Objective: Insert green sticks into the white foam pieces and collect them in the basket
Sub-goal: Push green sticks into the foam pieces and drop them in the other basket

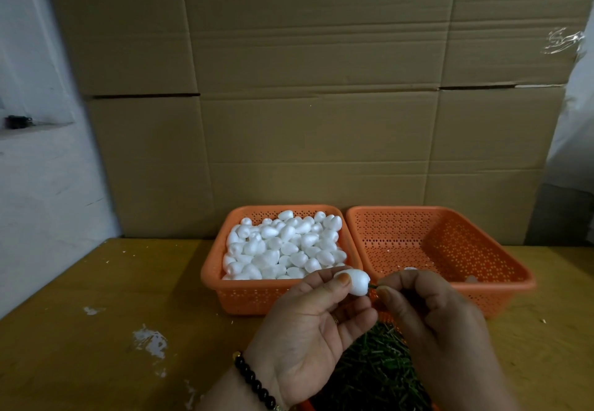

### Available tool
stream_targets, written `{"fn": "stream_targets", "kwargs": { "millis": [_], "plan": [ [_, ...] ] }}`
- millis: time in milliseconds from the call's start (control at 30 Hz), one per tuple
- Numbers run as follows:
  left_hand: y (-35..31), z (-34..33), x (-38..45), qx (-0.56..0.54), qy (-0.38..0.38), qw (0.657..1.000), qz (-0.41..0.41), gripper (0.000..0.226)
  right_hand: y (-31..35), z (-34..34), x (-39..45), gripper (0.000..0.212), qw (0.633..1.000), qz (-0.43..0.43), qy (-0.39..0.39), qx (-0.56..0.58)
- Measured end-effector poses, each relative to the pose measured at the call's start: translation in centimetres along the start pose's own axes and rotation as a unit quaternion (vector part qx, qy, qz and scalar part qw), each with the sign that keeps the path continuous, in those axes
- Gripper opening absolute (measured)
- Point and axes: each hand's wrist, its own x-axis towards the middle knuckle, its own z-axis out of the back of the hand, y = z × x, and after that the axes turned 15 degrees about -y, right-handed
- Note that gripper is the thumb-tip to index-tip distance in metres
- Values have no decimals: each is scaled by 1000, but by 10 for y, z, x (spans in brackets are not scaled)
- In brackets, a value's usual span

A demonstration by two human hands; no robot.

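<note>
The white foam piece (353,283) is pinched in the left hand (308,323) just in front of the full basket (212,277); the right hand (427,311) pinches a green stick (373,286) at its tip. Push straight along the axis, gently, since foam probably crumbles.

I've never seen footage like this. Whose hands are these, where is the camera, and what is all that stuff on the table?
No machine here: a person wears a camera on the head, looking down at their own hands. The left hand holds a white foam piece; the right hand pinches a green stick at its tip. On the wooden table stand two orange baskets: the left basket is full of foam pieces, the right basket nearly bare. A pile of green sticks lies below the hands.
</note>
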Motion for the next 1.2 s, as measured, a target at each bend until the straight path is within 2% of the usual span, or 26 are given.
{"fn": "stream_targets", "kwargs": {
  "millis": [167,333,567,900,1033,1200],
  "plan": [
    [2,1,2,3,-11,1000,-2,37,6,1,1,27,998,-37,10,58],
    [2,2,4,-19,-26,999,24,34,6,3,4,44,997,-43,24,61],
    [-2,1,7,-83,-38,992,93,27,9,3,4,39,996,-46,32,72],
    [-4,0,9,-162,-37,975,147,39,5,3,1,37,997,-41,31,63],
    [-4,0,9,-181,-35,971,156,45,3,2,1,41,998,-33,28,52],
    [-4,3,9,-168,-34,976,136,42,3,3,1,43,998,-22,35,41]
  ]
}}
